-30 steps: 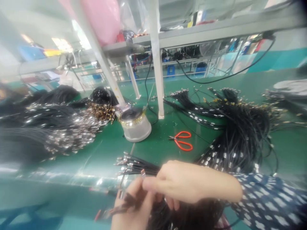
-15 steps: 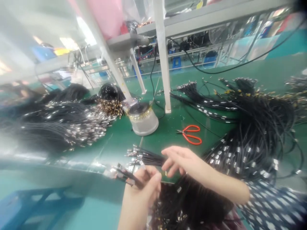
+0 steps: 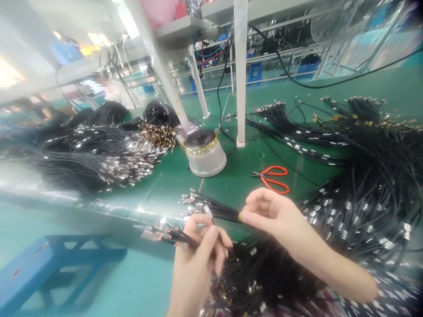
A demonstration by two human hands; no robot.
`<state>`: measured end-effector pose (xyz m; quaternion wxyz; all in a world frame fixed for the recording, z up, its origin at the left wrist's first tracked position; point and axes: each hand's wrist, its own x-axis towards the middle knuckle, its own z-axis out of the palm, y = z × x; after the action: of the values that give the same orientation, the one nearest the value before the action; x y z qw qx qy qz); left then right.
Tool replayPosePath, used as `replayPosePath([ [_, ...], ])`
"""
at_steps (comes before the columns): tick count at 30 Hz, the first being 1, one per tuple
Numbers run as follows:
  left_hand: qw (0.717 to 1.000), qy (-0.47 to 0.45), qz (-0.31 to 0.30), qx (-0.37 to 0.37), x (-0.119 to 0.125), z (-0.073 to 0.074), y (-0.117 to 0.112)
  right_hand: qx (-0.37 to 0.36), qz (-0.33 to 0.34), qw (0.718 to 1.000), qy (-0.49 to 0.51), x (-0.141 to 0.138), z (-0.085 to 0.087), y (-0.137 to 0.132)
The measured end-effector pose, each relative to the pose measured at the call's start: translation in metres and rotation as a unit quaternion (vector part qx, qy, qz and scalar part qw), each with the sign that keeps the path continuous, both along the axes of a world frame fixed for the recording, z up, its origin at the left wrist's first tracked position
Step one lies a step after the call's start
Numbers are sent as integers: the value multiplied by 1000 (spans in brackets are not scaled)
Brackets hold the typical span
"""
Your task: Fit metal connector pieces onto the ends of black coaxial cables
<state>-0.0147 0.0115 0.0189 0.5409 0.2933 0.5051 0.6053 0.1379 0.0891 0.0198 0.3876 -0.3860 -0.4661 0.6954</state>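
My left hand (image 3: 201,255) is closed around a bundle of black cables (image 3: 180,235) whose metal-tipped ends stick out to the left. My right hand (image 3: 276,213) is in a pinch, and a small yellow cable end (image 3: 240,216) shows at its fingertips. Just behind the hands, a loose bunch of black cables (image 3: 220,208) lies on the green table, tips to the left. Below the hands, a dark heap of cables (image 3: 264,273) fills the front edge. Red-handled scissors (image 3: 276,180) lie beyond my right hand.
A white round holder (image 3: 208,164) ringed with yellow terminals stands by the shelf posts (image 3: 242,88). Large cable piles lie left (image 3: 99,154) and right (image 3: 373,171) on the green table (image 3: 172,176). A blue stool (image 3: 29,264) stands at lower left. A person sits far back left.
My right hand has gone from spread fingers to a pinch with a yellow end at its tips. My left hand keeps its cables. The view has shifted slightly.
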Motion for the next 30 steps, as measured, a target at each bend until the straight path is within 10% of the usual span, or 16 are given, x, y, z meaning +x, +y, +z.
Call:
replayPosePath([
  [30,999,30,2,-26,9,1,-13,14,25,999,28,-21,10,-9],
])
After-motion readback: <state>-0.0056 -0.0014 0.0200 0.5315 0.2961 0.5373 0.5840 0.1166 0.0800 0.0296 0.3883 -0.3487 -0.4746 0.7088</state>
